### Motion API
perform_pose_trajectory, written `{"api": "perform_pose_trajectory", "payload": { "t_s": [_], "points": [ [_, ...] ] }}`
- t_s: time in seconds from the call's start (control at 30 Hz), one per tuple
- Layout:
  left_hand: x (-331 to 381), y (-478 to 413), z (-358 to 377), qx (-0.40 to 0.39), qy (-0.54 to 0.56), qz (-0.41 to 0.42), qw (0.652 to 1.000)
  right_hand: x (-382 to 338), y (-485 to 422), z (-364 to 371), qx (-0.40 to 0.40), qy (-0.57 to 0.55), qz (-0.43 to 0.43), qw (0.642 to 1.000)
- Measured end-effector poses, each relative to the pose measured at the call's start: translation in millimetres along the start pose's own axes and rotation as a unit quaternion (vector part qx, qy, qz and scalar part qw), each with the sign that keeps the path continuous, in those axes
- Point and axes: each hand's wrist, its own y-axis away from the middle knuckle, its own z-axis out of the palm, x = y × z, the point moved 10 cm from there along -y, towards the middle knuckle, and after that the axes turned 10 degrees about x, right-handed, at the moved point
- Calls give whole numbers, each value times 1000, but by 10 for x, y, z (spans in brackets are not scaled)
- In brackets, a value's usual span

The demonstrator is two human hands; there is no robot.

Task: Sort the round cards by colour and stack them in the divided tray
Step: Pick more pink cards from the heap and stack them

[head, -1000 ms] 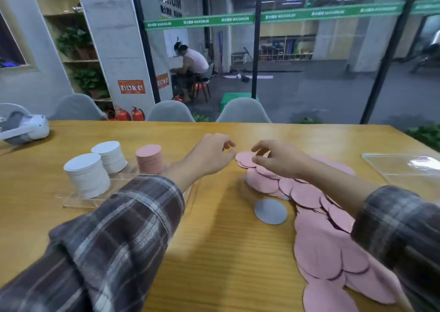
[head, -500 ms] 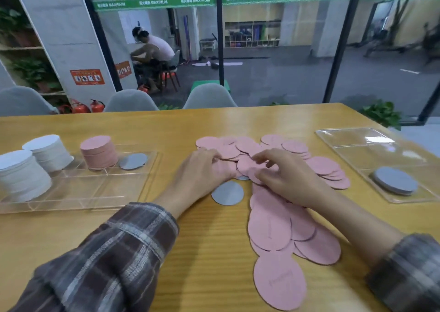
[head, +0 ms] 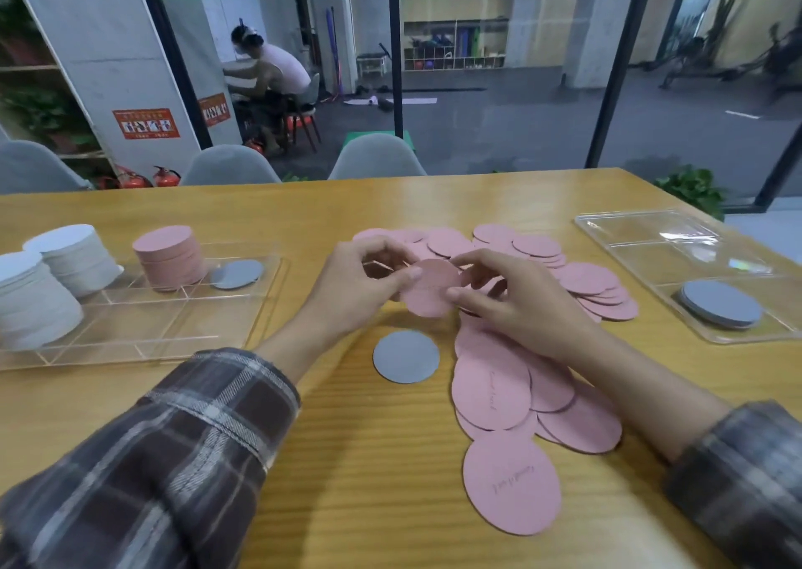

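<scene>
1. The left hand [head: 360,282] pinches the left edge of a pink card [head: 429,286] between thumb and curled fingers, holding it clear of the table [head: 347,503]. I judge it is raised so it can be squared up and carried to its own colour's stack.
2. A lone grey card [head: 406,356] lies flat on the table just nearer than the hands, just beside the pink spread. It is probably kept apart so the colours do not mix.
3. The right hand [head: 520,303] grips the same pink card by its right edge, thumb on the near side and fingers curled over the far side. With both hands on it, the card sits level between them. I cannot tell whether it is one card or a thin few.
4. The loose pink cards [head: 490,390] overlap in a band from beyond the hands to beside the right forearm. They look unsorted and make up most of the remaining work.
5. The divided tray [head: 143,334] sits on the left. Two white stacks [head: 39,299] stand at its left end and a tall pink stack [head: 167,256] stands in a far compartment. A single grey disc [head: 238,274] lies in the compartment just right of the pink stack.
6. A second clear tray [head: 651,243] sits on the right, well apart from the first. It holds a short grey stack [head: 720,310] in its near compartment.
</scene>
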Motion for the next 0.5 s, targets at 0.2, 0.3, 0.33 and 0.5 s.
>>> {"api": "perform_pose_trajectory", "payload": {
  "t_s": [0.2, 0.3, 0.33, 0.5],
  "points": [
    [38, 147, 272, -37, 46, -14, 998, -64, -11, -31, 9, -13, -32, 999],
    [-26, 129, 234, -4, -29, -6, 1000, -56, -19, -96, 29, 8, -39, 999],
    [-30, 130, 220, 4, -52, -3, 999, -40, -26, -110, 33, 11, -34, 999],
    [71, 174, 341, -59, -126, 32, 990, 80, -27, -182, 40, -28, 28, 998]
  ]
}}
